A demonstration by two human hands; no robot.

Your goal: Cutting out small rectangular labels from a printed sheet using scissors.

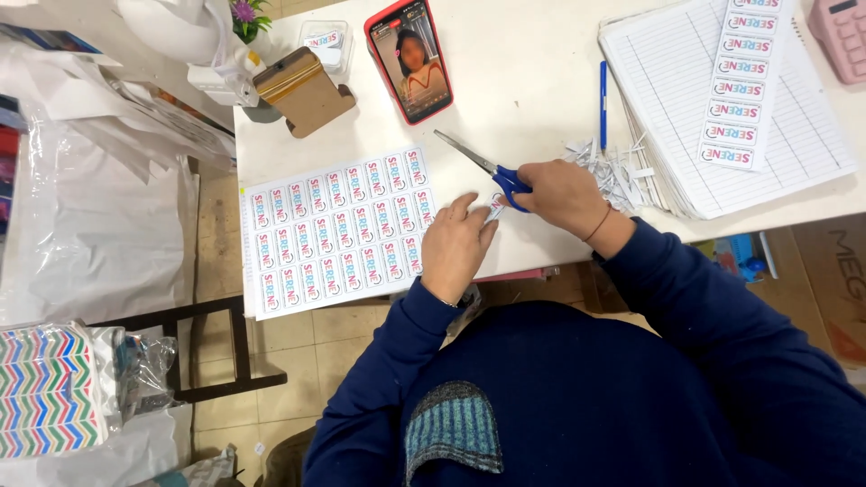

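My right hand [566,194] grips blue-handled scissors [483,165], blades pointing up and left over the white table [532,99]. My left hand [456,245] pinches a small cut label [495,210] close to the scissor handles. Just left of that hand lies a printed sheet of labels [338,230] in rows, partly overhanging the table's front edge. Both sleeves are dark blue.
A red-cased phone [410,59] lies at the back. A pile of paper trimmings [613,167], a blue pen [603,99], a lined pad [686,99] carrying a label strip [740,81], and a pink calculator [843,36] sit right. A cardboard stand [302,90] is back left.
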